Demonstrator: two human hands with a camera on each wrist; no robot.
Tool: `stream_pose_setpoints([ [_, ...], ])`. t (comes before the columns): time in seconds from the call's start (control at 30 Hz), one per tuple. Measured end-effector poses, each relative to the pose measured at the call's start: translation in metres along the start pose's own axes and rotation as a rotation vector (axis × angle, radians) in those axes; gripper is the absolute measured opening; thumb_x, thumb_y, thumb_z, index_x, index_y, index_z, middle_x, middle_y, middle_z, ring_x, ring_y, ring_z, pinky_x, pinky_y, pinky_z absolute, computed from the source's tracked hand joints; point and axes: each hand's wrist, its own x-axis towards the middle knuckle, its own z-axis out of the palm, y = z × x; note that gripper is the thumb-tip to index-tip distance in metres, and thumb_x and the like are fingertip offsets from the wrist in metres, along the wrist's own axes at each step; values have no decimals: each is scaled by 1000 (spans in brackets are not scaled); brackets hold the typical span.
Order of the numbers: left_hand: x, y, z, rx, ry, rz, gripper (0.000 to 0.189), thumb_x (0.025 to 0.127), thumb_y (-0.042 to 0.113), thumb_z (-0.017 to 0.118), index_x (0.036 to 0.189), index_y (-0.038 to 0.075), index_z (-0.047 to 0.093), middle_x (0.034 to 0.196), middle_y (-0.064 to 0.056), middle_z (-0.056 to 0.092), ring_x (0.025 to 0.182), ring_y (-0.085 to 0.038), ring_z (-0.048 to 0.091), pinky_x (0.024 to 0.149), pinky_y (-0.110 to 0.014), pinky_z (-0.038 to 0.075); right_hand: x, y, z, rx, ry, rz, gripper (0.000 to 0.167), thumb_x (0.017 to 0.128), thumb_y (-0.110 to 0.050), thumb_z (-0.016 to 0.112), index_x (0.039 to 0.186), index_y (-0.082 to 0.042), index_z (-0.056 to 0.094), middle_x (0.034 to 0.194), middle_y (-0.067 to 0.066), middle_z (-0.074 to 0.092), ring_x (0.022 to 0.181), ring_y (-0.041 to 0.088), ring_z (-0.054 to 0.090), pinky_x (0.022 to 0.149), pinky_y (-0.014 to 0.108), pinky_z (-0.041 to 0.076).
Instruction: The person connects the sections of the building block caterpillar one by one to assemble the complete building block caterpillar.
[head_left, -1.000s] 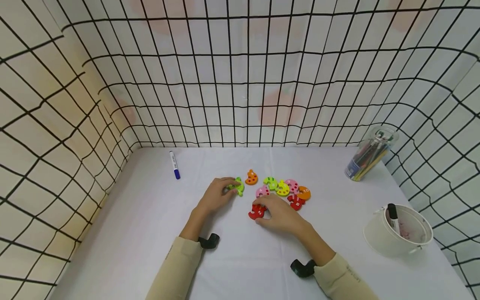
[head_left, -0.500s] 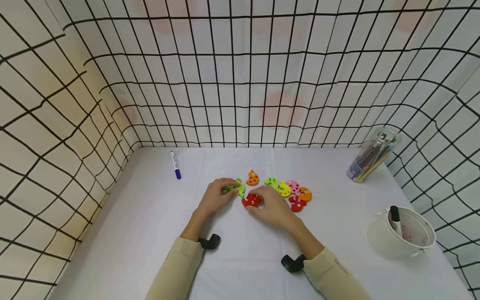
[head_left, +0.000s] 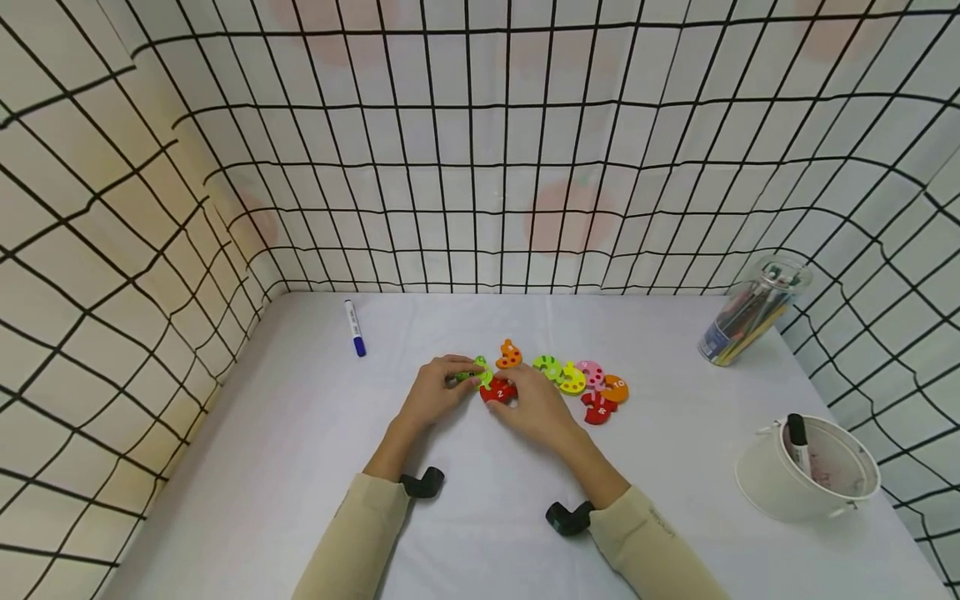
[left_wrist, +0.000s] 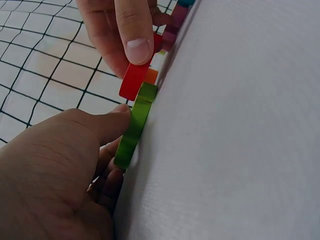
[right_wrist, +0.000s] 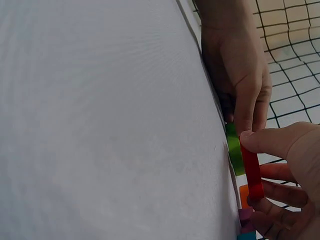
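Note:
In the head view my left hand point(head_left: 438, 392) pinches a light green puzzle piece point(head_left: 484, 372) between thumb and fingers. My right hand point(head_left: 536, 407) grips a red puzzle piece point(head_left: 495, 392) marked 2, which meets the green one's lower right side. From the left wrist view, the green piece point(left_wrist: 135, 127) stands edge-on against the left thumb, with the red piece point(left_wrist: 134, 81) just beyond it, under the right thumb. The right wrist view has the red piece point(right_wrist: 252, 172) overlapping the green piece point(right_wrist: 234, 147). An orange piece point(head_left: 509, 354) lies just behind.
Right of the hands, linked pieces lie in a curve: green point(head_left: 547, 367), yellow point(head_left: 572, 380), pink point(head_left: 591, 373), orange point(head_left: 616, 388) and red point(head_left: 598, 408). A marker point(head_left: 356, 328) lies back left. A pencil jar point(head_left: 753, 312) and white bucket point(head_left: 802, 479) stand right. Black mesh surrounds the table.
My right hand has carried the red piece left and back until it meets the green piece. The left hand stays in place on the green piece. A pink piece is now hidden behind the right hand.

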Motion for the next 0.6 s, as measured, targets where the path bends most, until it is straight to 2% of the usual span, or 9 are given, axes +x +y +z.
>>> stream_pose_setpoints([
  [0.33, 0, 1, 0, 3, 6, 6, 25, 96, 28, 75, 119, 21, 79, 131, -5, 71, 121, -28, 64, 100, -45, 53, 5, 0, 3, -39, 4, -10, 48, 87, -32, 84, 128, -9, 72, 137, 11, 67, 128, 31, 61, 109, 49, 51],
  [0.6, -1, 2, 0, 2, 22, 11, 23, 94, 27, 77, 116, 21, 80, 130, -5, 72, 122, -29, 65, 101, -46, 53, 7, 0, 5, -34, -20, 14, 48, 86, -33, 84, 128, -11, 73, 138, 10, 67, 128, 31, 60, 109, 50, 50],
])
